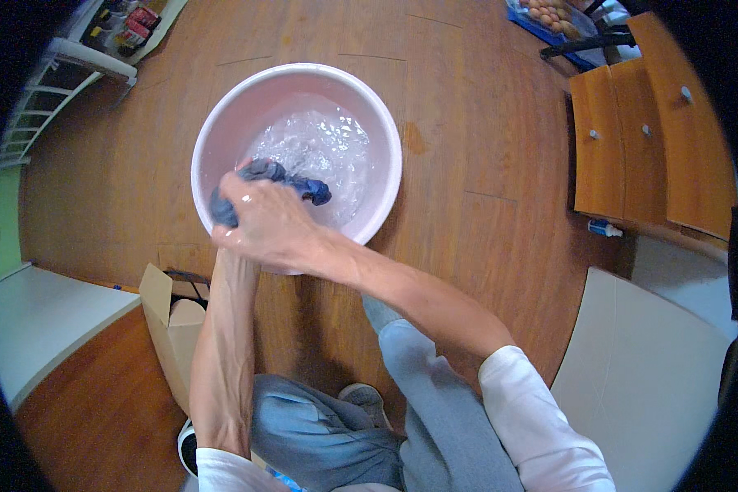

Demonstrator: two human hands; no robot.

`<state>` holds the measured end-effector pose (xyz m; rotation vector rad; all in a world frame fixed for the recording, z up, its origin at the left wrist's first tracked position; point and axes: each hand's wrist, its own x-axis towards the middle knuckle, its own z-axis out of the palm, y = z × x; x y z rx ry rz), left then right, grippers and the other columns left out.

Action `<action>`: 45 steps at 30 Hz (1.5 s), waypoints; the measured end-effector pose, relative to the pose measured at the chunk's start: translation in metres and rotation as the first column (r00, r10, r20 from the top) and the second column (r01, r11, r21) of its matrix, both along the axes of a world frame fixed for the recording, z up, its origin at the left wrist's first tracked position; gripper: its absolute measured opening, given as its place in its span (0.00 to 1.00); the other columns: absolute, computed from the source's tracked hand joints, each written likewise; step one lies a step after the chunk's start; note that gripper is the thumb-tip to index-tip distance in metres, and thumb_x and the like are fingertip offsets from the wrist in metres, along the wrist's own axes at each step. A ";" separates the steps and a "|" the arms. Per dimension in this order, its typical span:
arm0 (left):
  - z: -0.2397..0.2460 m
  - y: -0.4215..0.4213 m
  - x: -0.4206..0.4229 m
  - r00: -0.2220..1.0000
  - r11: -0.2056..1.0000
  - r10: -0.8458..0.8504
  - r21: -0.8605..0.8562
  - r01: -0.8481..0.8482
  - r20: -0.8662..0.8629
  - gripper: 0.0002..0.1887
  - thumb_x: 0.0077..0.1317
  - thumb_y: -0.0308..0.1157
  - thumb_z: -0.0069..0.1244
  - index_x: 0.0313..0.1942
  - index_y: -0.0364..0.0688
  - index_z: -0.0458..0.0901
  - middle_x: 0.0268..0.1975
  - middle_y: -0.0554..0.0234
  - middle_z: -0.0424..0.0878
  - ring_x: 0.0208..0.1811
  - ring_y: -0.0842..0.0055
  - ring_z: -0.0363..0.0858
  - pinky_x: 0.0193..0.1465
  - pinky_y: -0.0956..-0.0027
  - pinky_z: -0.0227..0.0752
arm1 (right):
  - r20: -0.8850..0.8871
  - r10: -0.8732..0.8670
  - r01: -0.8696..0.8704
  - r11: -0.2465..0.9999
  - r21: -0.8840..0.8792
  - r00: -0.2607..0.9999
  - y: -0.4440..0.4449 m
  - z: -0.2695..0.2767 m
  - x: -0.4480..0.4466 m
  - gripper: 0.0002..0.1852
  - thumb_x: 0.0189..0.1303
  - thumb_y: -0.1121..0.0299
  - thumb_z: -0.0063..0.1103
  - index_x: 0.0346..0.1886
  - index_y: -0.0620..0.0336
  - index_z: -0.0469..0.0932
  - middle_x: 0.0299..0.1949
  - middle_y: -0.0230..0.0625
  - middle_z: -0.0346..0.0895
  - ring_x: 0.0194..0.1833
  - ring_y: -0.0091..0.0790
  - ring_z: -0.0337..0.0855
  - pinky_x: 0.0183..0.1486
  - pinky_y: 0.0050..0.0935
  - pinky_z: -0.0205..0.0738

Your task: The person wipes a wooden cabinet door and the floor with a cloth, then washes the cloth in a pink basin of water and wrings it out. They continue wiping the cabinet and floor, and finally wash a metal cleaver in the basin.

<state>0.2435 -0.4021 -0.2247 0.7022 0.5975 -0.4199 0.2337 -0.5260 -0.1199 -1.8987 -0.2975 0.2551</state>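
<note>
A wet blue-grey cloth is bunched and twisted above the water in a pale pink basin. Its darker blue end hangs out to the right. My right hand reaches across from the right and is shut on the cloth, wet and slightly blurred. Beneath it, my left hand comes up from below and holds the same cloth; its fingers are mostly hidden, while the left wrist shows plainly. Both hands are over the basin's near left rim. The water is rippled and glinting.
The basin stands on a wood-look floor. An open cardboard box is beside my left forearm. Wooden drawers stand at right, with a small bottle below them. A white rack is at upper left, and eggs at upper right.
</note>
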 end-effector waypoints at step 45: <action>0.022 -0.025 0.025 0.920 0.694 -0.316 0.717 0.058 0.231 0.17 0.73 0.32 0.54 0.60 0.41 0.84 0.53 0.64 0.86 0.52 0.79 0.81 0.60 0.70 0.74 | -0.110 -0.145 0.047 0.787 -0.615 0.983 -0.081 -0.058 0.005 0.18 0.69 0.61 0.54 0.42 0.72 0.80 0.35 0.62 0.86 0.39 0.62 0.89 0.45 0.56 0.84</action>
